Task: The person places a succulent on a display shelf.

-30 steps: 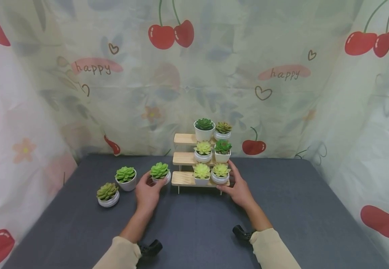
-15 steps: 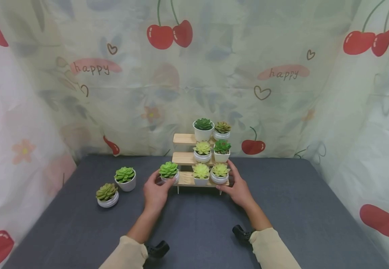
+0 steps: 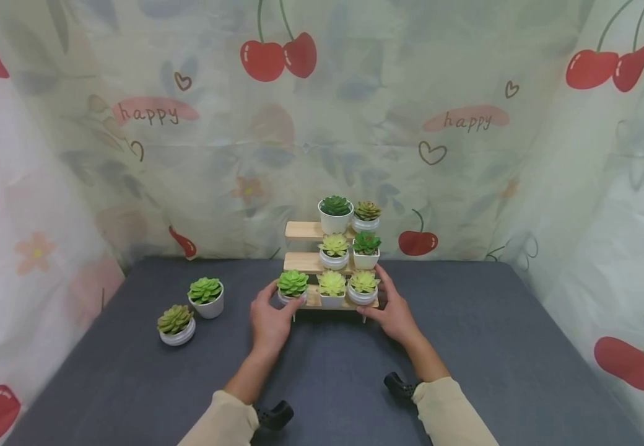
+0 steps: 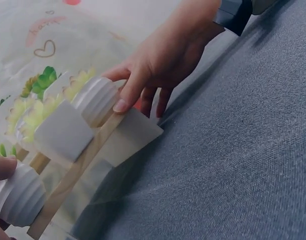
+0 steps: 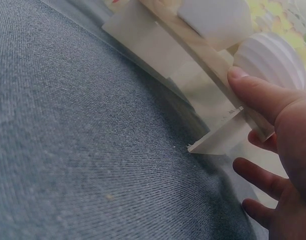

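Note:
At the left end of the bottom tier of a three-tier wooden plant stand, my left hand holds a potted green succulent by its white ribbed pot. The left wrist view shows this pot at the shelf's end; whether it bears its full weight there is unclear. My right hand grips the stand's right end. Its thumb presses the front edge of the bottom shelf beside a white round pot. Two yellow-green succulents, one in a square pot and one in a round pot, fill the rest of that tier.
Higher tiers hold a dark green succulent, a brownish one, a pale one and a green one in a square pot. Two more potted succulents, one green and one olive, stand left on the dark cloth.
My left hand has carried the green succulent rightward from beside the stand to the bottom tier's left end. My right hand has stayed at the stand's right end.

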Available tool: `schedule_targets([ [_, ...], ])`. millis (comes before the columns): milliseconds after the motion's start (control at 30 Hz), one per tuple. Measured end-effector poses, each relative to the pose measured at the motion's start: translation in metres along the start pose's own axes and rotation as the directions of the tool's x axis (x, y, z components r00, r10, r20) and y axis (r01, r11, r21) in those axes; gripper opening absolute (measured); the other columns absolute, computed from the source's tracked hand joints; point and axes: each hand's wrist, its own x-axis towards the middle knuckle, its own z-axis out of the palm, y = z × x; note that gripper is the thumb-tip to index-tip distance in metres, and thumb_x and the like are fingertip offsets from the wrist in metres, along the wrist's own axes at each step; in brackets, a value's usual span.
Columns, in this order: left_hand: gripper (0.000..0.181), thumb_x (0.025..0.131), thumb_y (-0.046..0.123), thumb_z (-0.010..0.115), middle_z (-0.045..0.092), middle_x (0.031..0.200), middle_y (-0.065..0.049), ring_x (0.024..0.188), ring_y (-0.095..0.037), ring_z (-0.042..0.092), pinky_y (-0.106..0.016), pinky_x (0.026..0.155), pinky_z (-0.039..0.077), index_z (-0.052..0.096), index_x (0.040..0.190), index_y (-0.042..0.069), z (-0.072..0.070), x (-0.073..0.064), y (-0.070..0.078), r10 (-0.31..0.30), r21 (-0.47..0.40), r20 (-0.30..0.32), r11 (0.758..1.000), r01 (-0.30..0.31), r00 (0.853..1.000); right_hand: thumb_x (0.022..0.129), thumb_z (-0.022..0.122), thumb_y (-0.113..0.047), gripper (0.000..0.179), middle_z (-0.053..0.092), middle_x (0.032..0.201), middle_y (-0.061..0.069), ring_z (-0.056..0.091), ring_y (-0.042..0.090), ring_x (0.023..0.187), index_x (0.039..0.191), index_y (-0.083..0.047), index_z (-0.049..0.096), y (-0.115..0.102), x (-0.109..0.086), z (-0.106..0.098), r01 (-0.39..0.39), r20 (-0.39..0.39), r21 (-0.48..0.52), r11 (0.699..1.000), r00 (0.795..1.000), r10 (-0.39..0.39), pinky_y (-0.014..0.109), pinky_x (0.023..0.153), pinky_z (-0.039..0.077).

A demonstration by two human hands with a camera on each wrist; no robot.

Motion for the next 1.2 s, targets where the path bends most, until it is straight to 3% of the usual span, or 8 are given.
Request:
schedule_targets([
  [533, 0.063, 0.075, 0.025, 0.084, 0.059, 0.130, -0.016, 0.123, -0.035, 0.046, -0.051, 0.102, 0.033, 0.060, 0.131, 0.005, 0.008, 0.000, 0.005, -0.035, 0.049, 0.047, 0.998, 0.033, 0.998, 0.078, 0.084, -0.022, 0.103, 0.057, 0.126, 0.016, 0.060, 0.033, 0.112, 0.155, -0.037, 0.018, -0.001, -0.001, -0.001, -0.004, -0.006, 0.008, 1.000, 1.000, 0.004, 0.051, 0.084, 0.049],
  [933, 0.065, 0.076, 0.027, 0.083, 0.058, 0.132, -0.014, 0.124, -0.034, 0.047, -0.051, 0.103, 0.031, 0.060, 0.133, 0.007, 0.012, 0.007, 0.004, -0.027, 0.059, 0.072, 0.998, 0.022, 0.997, 0.078, 0.085, -0.022, 0.103, 0.057, 0.125, 0.016, 0.060, 0.033, 0.111, 0.155, -0.037, 0.018, -0.001, 0.000, -0.001, 0.001, -0.007, 0.009, 1.000, 1.000, -0.001, 0.051, 0.084, 0.049],
  [1200, 0.071, 0.076, 0.030, 0.084, 0.055, 0.135, -0.017, 0.126, -0.035, 0.045, -0.051, 0.104, 0.032, 0.055, 0.136, 0.004, 0.008, 0.004, 0.004, -0.028, 0.064, 0.110, 0.998, 0.021, 0.994, 0.079, 0.084, -0.023, 0.102, 0.055, 0.128, 0.017, 0.057, 0.035, 0.115, 0.155, -0.036, 0.017, -0.001, -0.001, -0.001, -0.005, 0.005, -0.001, 1.000, 1.000, 0.005, 0.054, 0.087, 0.047],
])
